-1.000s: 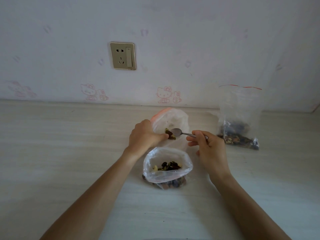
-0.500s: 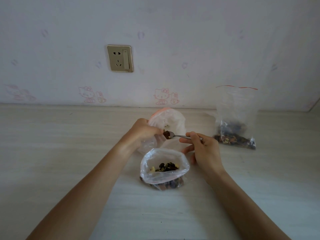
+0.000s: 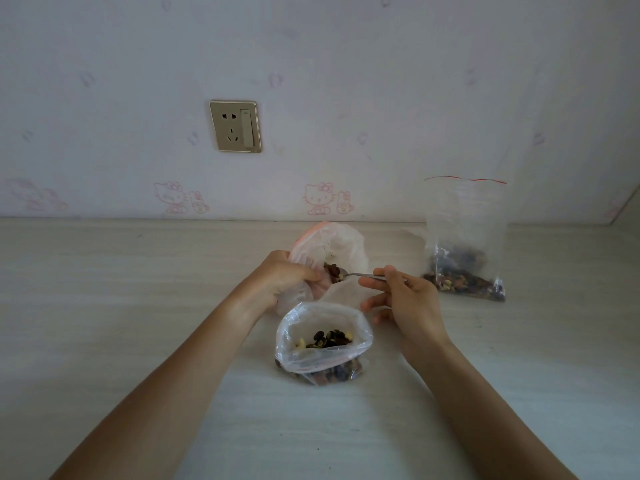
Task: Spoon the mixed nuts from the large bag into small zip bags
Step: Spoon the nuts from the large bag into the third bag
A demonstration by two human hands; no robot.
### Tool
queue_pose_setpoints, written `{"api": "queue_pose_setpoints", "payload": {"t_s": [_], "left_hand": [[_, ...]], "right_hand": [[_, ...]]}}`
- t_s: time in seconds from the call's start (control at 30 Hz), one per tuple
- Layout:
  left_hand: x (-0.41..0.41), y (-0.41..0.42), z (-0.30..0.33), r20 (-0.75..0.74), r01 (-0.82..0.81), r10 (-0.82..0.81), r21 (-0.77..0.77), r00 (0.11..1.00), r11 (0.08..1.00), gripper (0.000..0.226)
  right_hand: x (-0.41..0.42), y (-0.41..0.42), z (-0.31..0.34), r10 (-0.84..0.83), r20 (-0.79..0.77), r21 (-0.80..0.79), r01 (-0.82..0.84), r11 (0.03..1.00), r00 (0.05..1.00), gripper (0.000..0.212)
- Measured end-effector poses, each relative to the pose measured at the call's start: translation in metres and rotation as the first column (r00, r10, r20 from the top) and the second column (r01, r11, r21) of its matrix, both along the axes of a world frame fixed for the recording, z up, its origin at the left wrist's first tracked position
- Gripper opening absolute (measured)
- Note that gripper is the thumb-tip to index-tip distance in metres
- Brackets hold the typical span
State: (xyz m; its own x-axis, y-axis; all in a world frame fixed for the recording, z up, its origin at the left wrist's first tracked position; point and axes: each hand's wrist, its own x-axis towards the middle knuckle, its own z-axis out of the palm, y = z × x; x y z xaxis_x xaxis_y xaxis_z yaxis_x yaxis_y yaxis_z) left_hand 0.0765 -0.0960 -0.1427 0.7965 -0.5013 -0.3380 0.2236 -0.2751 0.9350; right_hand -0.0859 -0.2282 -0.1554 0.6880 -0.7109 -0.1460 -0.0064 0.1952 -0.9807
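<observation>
Nearest to me on the pale wood-grain tabletop, a small clear plastic zip bag stands open between my two forearms, its mouth spread wide and a dark heap of mixed nuts showing inside. Just beyond it, my left hand grips the near rim of a second clear plastic bag with a pink zip strip, fingers curled round the crumpled film and holding its mouth toward me. My right hand pinches the handle of a slim metal spoon between thumb and fingers; the bowl, loaded with brown nuts, sits at that bag's opening, just beside my left fingertips. Whether the spoon touches the plastic I cannot tell. Farther right, well apart from both hands, a tall clear zip bag with a red top line stands upright near the wall, with a layer of mixed nuts filling its bottom. Behind everything, on the pale wall with faint pink cartoon-cat prints, a gold-coloured rectangular socket plate with a switch hangs above the table's far edge, left of centre.
</observation>
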Motion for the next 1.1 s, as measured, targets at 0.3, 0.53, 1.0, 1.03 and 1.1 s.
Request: {"api": "queue_pose_setpoints", "payload": {"t_s": [0.3,0.53,1.0,1.03,1.1], "left_hand": [[0.009,0.013,0.001,0.237,0.035,-0.071,0.152,0.969,0.988,0.024],[0.011,0.030,0.012,0.542,-0.075,-0.077,0.253,0.837,0.965,0.055],[-0.058,0.081,0.031,0.795,-0.013,-0.069,0.096,0.602,0.995,0.013],[-0.064,0.084,0.028,0.772,0.006,-0.124,0.153,0.623,0.988,0.017],[-0.073,0.089,0.020,0.734,0.020,-0.189,0.233,0.653,0.972,0.024]], "right_hand": [[-0.003,0.000,0.007,-0.024,0.045,0.052,0.022,0.998,0.999,0.033],[-0.004,0.002,0.013,-0.033,0.073,-0.031,0.035,0.999,0.997,0.032],[-0.077,0.015,0.057,0.080,0.208,-0.062,-0.069,0.996,0.975,0.035],[-0.084,0.017,0.055,0.091,0.201,-0.064,-0.080,0.995,0.975,0.035],[-0.094,0.022,0.050,0.108,0.174,-0.058,-0.099,0.993,0.979,0.035]]}}
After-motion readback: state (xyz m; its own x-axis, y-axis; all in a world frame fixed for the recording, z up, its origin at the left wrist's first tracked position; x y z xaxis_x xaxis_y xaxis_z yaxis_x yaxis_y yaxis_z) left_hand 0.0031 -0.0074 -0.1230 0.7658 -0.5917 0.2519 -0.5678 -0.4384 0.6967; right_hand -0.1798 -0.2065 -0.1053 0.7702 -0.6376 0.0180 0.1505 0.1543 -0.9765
